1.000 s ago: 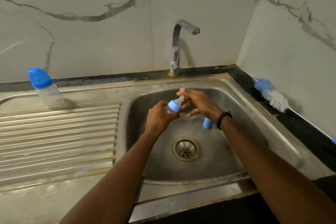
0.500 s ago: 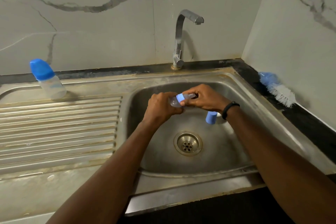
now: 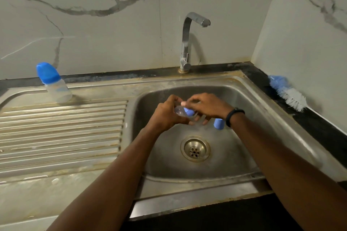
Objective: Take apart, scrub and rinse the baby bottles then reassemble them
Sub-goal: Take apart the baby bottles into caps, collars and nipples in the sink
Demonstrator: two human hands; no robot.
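Steel sink [image 3: 277, 118] with drainboard; a capped baby bottle [image 3: 56, 84] stands at its back left. Over the basin, the left hand [image 3: 165, 116] grasps a small clear bottle [image 3: 181, 111]; the right hand [image 3: 208, 107] grips its blue collar [image 3: 188, 112]. A blue cap [image 3: 218, 123] sits just beside the right wrist.
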